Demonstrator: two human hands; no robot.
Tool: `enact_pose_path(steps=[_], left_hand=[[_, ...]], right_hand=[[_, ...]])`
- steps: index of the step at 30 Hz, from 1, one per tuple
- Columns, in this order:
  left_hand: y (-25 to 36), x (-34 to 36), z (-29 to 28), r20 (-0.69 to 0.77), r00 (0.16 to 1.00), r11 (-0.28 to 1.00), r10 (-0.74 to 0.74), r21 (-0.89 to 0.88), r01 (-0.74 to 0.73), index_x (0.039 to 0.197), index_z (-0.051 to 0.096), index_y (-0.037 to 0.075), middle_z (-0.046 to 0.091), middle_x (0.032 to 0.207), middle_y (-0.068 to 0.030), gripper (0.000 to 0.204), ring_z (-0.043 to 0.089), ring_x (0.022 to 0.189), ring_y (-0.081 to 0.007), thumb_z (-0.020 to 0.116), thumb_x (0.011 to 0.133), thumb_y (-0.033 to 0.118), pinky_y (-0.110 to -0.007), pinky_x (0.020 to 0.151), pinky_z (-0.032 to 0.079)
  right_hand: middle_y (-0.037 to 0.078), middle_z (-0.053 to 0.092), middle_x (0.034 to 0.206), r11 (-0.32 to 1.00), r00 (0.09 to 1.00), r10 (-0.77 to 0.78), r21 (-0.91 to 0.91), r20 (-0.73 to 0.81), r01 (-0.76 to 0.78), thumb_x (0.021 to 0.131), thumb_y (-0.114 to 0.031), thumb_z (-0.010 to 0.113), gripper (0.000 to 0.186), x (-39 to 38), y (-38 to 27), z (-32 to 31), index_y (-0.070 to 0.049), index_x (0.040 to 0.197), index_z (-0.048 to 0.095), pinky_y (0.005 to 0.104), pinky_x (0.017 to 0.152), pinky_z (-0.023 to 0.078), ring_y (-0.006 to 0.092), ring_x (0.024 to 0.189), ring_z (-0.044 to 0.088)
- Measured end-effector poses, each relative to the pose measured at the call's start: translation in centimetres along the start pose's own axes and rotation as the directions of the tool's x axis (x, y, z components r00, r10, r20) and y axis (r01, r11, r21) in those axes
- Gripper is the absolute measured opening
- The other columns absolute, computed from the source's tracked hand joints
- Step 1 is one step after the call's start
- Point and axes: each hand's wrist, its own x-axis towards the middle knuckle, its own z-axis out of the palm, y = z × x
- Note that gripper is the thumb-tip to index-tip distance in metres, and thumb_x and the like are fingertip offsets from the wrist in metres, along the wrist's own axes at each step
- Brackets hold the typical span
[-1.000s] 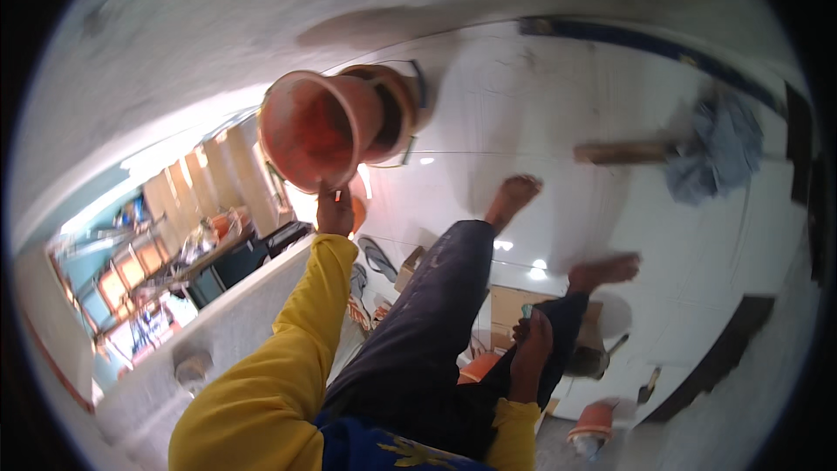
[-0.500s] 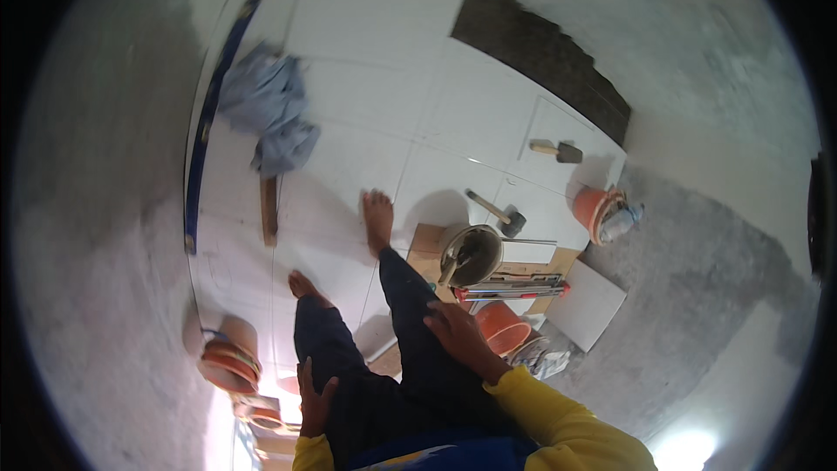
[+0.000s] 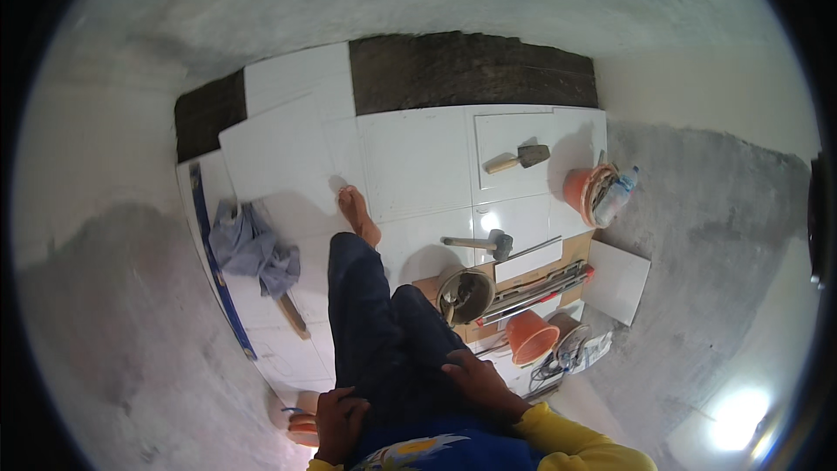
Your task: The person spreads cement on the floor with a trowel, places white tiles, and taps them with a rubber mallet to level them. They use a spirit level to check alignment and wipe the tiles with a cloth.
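Note:
My left hand (image 3: 339, 423) lies against my left thigh, fingers loosely bent and apart. On the dark trousers (image 3: 384, 331) over my right thigh rests my right hand (image 3: 482, 381), its fingers spread with no tool in them. Beyond it stands a bucket (image 3: 466, 294) with grey, mortar-smeared insides and a handled tool in it. A rubber mallet (image 3: 495, 244) with a pale handle lies on the white floor tiles (image 3: 414, 166). Further off, a trowel (image 3: 523, 157) with a wooden handle lies on a loose tile.
A blue spirit level (image 3: 212, 257), grey cloth (image 3: 253, 249) and wooden piece (image 3: 294, 317) lie at the left. A tile cutter (image 3: 540, 294), orange bucket (image 3: 530, 337) and bottle-topped bucket (image 3: 582, 192) stand at the right. Dark untiled strips (image 3: 462, 70) border the far wall.
My view has turned and my body has moved forward over the tiles, one bare foot stepping ahead. The other foot is now hidden. Both hands stay at my thighs.

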Motion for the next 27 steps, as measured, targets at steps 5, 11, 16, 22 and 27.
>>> enact_pose_path(steps=[5, 11, 16, 22, 27], left_hand=[[4.8, 9.4, -5.0, 0.156, 0.986, 0.996, -0.065, 0.07, 0.054, 0.093, 0.081, 0.008, 0.078, 0.092, -0.0098, 0.015, 0.076, 0.087, -0.0283, 0.088, 0.084, 0.018, -0.04, 0.081, 0.06], [17.2, 13.5, -9.7, 0.577, 0.756, 0.946, -0.309, 0.101, 0.309, 0.099, 0.081, 0.004, 0.08, 0.095, -0.0147, 0.018, 0.078, 0.087, -0.0299, 0.083, 0.091, 0.021, -0.04, 0.079, 0.06], [20.8, 28.3, -3.7, 0.419, 0.649, 0.753, -0.635, 0.147, 0.641, 0.114, 0.079, 0.003, 0.08, 0.1, -0.0142, 0.029, 0.078, 0.086, -0.0219, 0.084, 0.093, 0.022, -0.035, 0.082, 0.062], [15.5, 54.5, 5.4, -0.045, 0.991, 0.969, 0.127, 0.22, -0.114, 0.117, 0.072, -0.001, 0.074, 0.1, -0.0139, 0.025, 0.073, 0.092, -0.0239, 0.075, 0.099, 0.015, -0.034, 0.085, 0.056], [14.2, 63.1, 4.1, 0.067, 0.979, 0.943, 0.19, 0.264, -0.201, 0.127, 0.071, 0.001, 0.071, 0.094, -0.0095, 0.035, 0.068, 0.083, -0.0167, 0.077, 0.096, 0.015, -0.031, 0.08, 0.054]], right_hand=[[0.006, 0.069, 0.092, 0.67, 0.921, -0.185, 0.73, 0.342, -0.137, 0.114, -0.045, 0.052, 0.049, 0.1, -4.3, -8.8, -0.003, 0.138, 0.062, 0.0294, 0.07, 0.05, 0.0119, 0.081, 0.064], [-0.002, 0.052, 0.067, 0.543, 0.983, -0.185, 0.83, -0.025, 0.123, 0.117, -0.044, 0.043, 0.049, 11.0, -2.4, -22.8, -0.002, 0.123, 0.07, 0.0281, 0.058, 0.04, 0.0087, 0.059, 0.049], [0.003, 0.065, 0.084, 0.756, 0.737, 0.346, 0.637, -0.581, 0.147, 0.109, -0.04, 0.064, 0.037, 46.9, 17.3, -29.0, -0.005, 0.118, 0.068, 0.0301, 0.062, 0.05, 0.0122, 0.072, 0.061], [0.005, 0.063, 0.086, 0.656, 0.545, 0.635, 0.755, -0.548, -0.006, 0.096, -0.066, 0.07, 0.072, 67.1, 25.8, -29.7, 0.001, 0.119, 0.059, 0.0316, 0.052, 0.049, 0.0153, 0.064, 0.06], [0.003, 0.067, 0.092, 0.434, 0.669, 0.516, 0.837, -0.535, 0.334, 0.102, -0.047, 0.072, 0.048, 67.6, 29.2, -27.6, -0.001, 0.115, 0.064, 0.0355, 0.066, 0.054, 0.0194, 0.075, 0.064]])
